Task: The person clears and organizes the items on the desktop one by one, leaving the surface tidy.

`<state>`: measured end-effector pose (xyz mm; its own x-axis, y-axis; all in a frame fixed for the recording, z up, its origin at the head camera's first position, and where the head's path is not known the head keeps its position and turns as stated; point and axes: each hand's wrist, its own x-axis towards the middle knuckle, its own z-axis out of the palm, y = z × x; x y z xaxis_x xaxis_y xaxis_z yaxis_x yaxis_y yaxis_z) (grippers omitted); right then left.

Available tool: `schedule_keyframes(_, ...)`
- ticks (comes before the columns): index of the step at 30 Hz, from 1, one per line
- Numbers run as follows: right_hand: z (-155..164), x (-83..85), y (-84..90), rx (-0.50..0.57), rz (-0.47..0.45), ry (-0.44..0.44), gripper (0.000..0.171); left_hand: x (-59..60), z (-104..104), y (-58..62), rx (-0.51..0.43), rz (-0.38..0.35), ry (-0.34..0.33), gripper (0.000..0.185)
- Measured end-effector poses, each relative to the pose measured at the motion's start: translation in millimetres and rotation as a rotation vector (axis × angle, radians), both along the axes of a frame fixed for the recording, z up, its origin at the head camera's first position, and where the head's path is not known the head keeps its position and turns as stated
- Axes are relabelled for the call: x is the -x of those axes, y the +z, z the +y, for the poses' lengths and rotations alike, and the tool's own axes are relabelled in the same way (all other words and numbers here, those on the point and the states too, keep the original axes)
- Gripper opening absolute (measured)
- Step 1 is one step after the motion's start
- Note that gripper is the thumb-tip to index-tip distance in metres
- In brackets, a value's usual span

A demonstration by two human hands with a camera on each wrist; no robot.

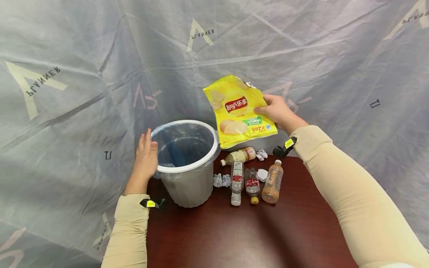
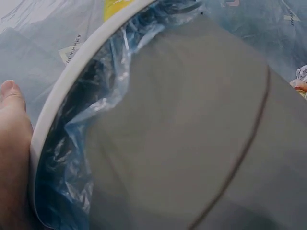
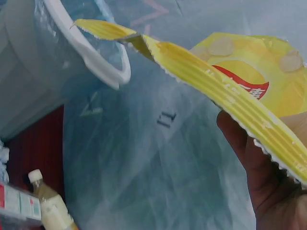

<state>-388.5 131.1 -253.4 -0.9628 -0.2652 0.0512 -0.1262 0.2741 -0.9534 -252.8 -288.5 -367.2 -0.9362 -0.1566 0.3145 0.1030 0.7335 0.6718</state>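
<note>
Right hand [image 1: 278, 111] pinches chip bag [image 1: 238, 111] beside bin [image 1: 187, 186]; left hand [image 1: 146, 156], fingers straight, steadies rim. Bottles [image 1: 253, 178], paper wads [image 1: 222, 180] still on desk [image 1: 251, 234].

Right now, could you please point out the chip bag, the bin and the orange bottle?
chip bag [image 1: 236, 108]: head view, on its red logo.
bin [image 1: 187, 186]: head view, on its grey outer wall.
orange bottle [image 1: 272, 184]: head view, on its body.
</note>
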Motion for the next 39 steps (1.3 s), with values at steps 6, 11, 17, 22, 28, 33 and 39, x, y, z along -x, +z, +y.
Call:
schedule_keyframes(6,-36,4.7,2.8,-0.002,0.023,0.036,0.047,3.0,0,1.6,0.038,-0.015,-0.024,0.082)
schedule_keyframes(11,-67,7.7,-2.6,-0.039,0.041,0.085,0.043,0.4,-6,4.1,0.117,-0.097,-0.033,0.08)
schedule_keyframes(17,-90,8.0,-9.5,-0.154,0.081,0.117,0.034,-3.0,-9,7.5,0.21,-0.233,-0.016,0.085)
schedule_keyframes(22,-102,6.6,-9.8,-0.345,0.153,0.131,0.038,-1.3,-2,8.2,0.303,-0.282,0.03,0.086)
schedule_keyframes(28,-121,3.3,-9.1,-0.541,0.202,0.152,0.052,-1.0,2,8.7,0.334,-0.298,0.049,0.089)
schedule_keyframes(33,-137,-3.1,-12.1,-0.689,0.233,0.174,0.051,0.0,2,8.8,0.34,-0.293,0.052,0.091)
schedule_keyframes(39,-155,-10.1,-18.1,-0.838,0.22,0.199,0.043,-0.9,1,8.9,0.345,-0.297,0.057,0.09)
